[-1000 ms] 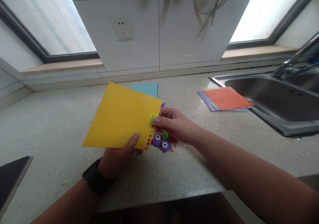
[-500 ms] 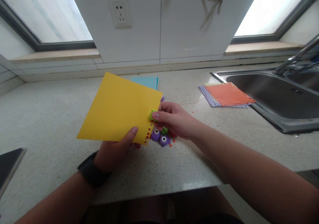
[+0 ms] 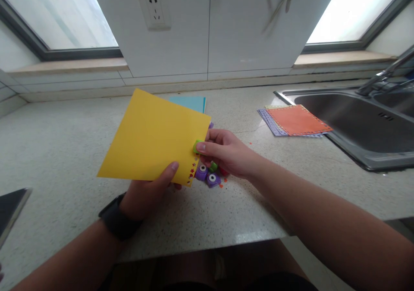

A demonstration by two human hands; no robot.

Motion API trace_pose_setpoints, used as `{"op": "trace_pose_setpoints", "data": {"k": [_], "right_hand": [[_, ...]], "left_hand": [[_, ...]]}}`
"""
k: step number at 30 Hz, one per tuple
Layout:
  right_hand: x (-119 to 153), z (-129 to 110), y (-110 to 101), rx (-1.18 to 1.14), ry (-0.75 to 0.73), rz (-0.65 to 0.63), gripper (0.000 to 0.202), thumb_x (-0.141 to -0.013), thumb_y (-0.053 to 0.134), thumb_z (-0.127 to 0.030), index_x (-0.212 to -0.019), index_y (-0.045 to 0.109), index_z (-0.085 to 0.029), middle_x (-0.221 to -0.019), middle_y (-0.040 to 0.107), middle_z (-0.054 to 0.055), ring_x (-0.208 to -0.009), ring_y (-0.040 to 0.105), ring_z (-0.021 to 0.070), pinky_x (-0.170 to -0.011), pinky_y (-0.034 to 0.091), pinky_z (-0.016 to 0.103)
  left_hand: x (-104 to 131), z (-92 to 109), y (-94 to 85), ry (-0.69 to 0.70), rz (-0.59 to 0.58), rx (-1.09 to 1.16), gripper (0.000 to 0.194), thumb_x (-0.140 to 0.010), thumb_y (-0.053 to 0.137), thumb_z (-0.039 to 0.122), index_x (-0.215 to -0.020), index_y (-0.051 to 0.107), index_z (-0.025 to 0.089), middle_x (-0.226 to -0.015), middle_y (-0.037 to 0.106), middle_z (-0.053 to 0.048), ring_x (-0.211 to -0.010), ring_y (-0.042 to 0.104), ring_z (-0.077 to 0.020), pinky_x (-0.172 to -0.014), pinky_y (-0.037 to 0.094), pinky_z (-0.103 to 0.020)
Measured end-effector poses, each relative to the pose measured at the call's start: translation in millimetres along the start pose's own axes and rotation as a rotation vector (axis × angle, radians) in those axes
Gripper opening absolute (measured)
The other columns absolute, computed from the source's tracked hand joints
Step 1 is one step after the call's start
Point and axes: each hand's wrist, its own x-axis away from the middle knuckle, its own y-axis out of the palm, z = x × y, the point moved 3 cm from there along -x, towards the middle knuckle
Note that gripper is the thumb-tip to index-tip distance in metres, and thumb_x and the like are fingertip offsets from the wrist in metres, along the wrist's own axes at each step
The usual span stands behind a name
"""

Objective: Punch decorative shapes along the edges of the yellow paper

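Observation:
A yellow sheet of paper (image 3: 152, 140) is held above the counter, tilted, with small cut-out shapes along the lower part of its right edge. My left hand (image 3: 155, 189) grips its lower edge, thumb on top and fingers underneath. At the right edge, my right hand (image 3: 223, 151) is closed on a green craft paper punch (image 3: 197, 146), the thumb pressing on it; the punch sits over the paper's edge. Just below lie two purple punches (image 3: 212, 179), plus a second green punch (image 3: 212, 167) and a red item partly hidden by my right hand.
Light blue paper (image 3: 189, 103) lies behind the yellow sheet. To the right, an orange sheet (image 3: 299, 120) with a punched border tops a stack beside the steel sink (image 3: 343, 131). Orange paper bits dot the counter (image 3: 64, 144). A dark flat object (image 3: 11, 211) is at the left edge.
The whole view has shifted slightly, the paper and hands appearing a little higher. Both hands keep the same hold on the yellow paper and the green punch.

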Motion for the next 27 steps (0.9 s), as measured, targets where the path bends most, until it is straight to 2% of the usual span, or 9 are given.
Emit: {"op": "trace_pose_setpoints", "data": {"k": [7,15,27], "right_hand": [[-0.2,-2.5,2.9,0.013,0.001,0.013,0.033,-0.078,0.079,-0.043,-0.076,0.058,-0.018,-0.062,0.060,-0.003,-0.051,0.051,0.0089,-0.047,0.040,0.022],[-0.3,-3.6,3.3,0.045,-0.024,-0.003,0.031,-0.081,0.077,-0.040,-0.075,0.057,-0.017,-0.060,0.059,-0.003,-0.050,0.050,0.0083,-0.045,0.036,0.021],[1.2,-6.9,3.8,0.083,-0.041,-0.035,0.030,-0.082,0.076,-0.040,-0.076,0.061,-0.016,-0.060,0.058,-0.003,-0.050,0.049,0.0081,-0.045,0.036,0.022]], "left_hand": [[1.2,2.0,-0.6,-0.009,0.012,-0.009,0.022,-0.083,0.070,0.042,-0.081,0.071,0.020,-0.072,0.077,-0.003,-0.058,0.071,-0.0215,-0.057,0.063,-0.030],[1.2,4.6,0.6,-0.046,-0.002,0.014,0.024,-0.082,0.070,0.043,-0.084,0.071,0.019,-0.073,0.077,-0.004,-0.054,0.070,-0.0206,-0.053,0.062,-0.030],[1.9,3.6,0.5,-0.027,-0.002,-0.010,0.026,-0.083,0.071,0.044,-0.091,0.074,0.019,-0.086,0.080,-0.006,-0.064,0.074,-0.0225,-0.061,0.065,-0.032]]}}
